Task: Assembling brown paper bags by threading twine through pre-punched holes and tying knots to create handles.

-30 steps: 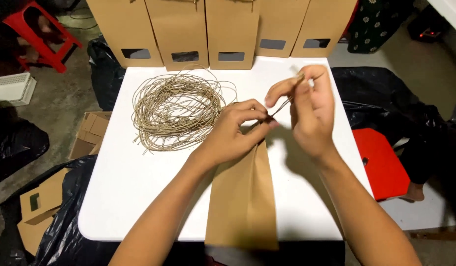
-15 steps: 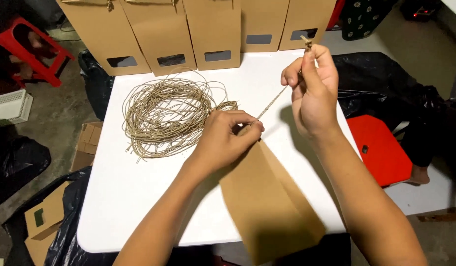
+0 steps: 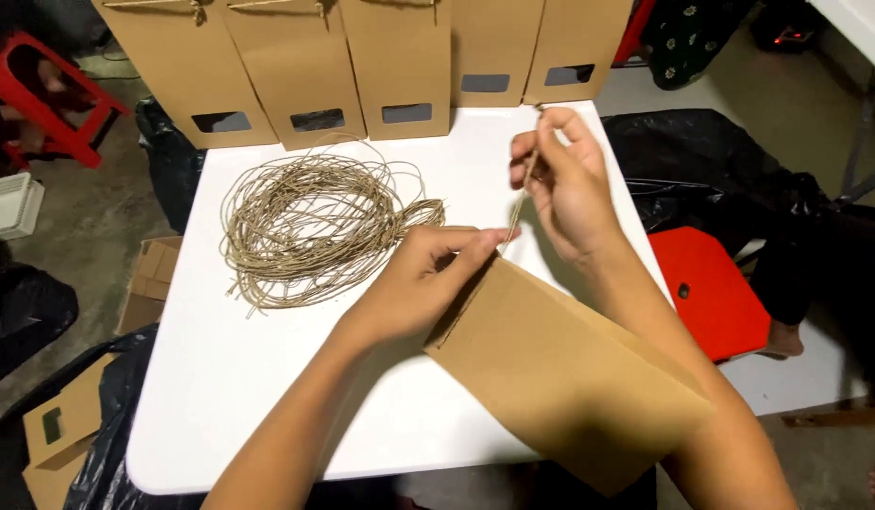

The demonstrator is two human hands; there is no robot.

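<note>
Twine (image 3: 519, 203) ran taut between the hands, apart above the white worktop (image 3: 220, 378). Left hand (image 3: 428, 279) pinched its lower end against the top edge of a flat kraft bag (image 3: 560, 368) lying over the near edge; right hand (image 3: 570, 184) gripped it higher. Loose twine coil (image 3: 315, 227) lay left of the hands, standing bags (image 3: 400, 66) lined the far edge.

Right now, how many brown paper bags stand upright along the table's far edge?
5, in a row: far-left bag, second bag, middle bag, fourth bag, far-right bag. Tops are cropped; more may be hidden out of frame.
</note>
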